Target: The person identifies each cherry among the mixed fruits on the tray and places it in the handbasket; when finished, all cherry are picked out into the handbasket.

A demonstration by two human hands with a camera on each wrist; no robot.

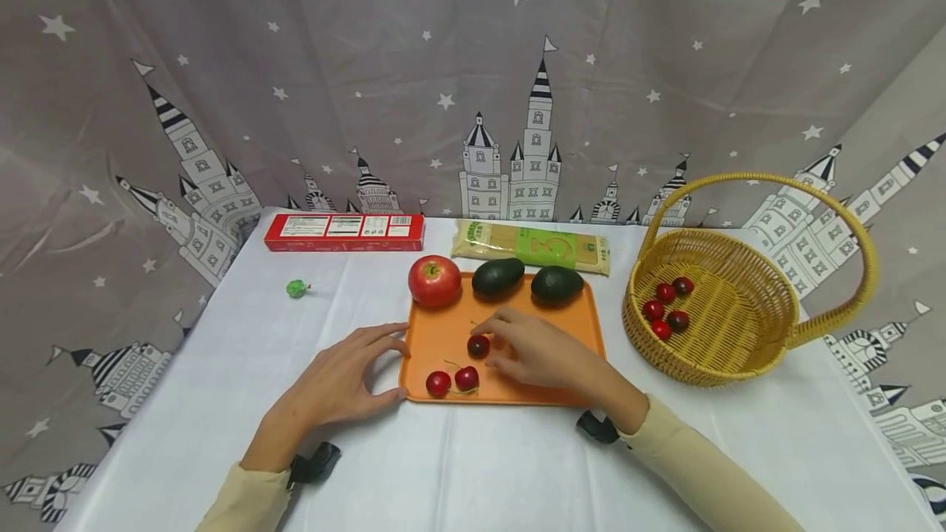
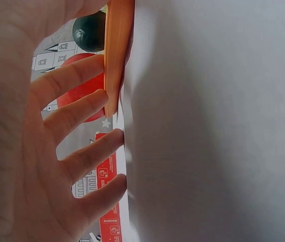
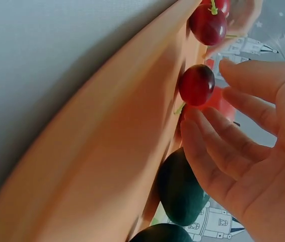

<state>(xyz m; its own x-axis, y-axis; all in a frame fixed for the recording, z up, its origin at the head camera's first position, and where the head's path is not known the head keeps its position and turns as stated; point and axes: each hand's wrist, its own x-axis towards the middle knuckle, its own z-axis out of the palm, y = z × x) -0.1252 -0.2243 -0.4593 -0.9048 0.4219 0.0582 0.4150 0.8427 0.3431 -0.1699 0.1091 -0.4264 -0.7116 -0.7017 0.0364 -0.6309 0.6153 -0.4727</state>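
Note:
On the orange tray (image 1: 443,331) lie a dark cherry (image 1: 478,346) and two red cherries (image 1: 438,384) near its front left corner. My right hand (image 1: 543,351) is over the tray, fingers spread around the dark cherry; in the right wrist view that cherry (image 3: 197,84) shows a gap from the thumb, and contact with the fingers cannot be told. My left hand (image 1: 347,376) touches the tray's left edge with thumb and fingers extended; the left wrist view shows its fingers (image 2: 74,75) loosely spread by the tray rim (image 2: 117,55).
A red apple (image 1: 434,281) and two avocados (image 1: 557,285) lie along the tray's back. Behind are a red box (image 1: 344,233) and a noodle packet (image 1: 530,246). A wicker basket (image 1: 709,376) with several cherries (image 1: 654,310) stands right. A small green item (image 1: 296,289) lies left.

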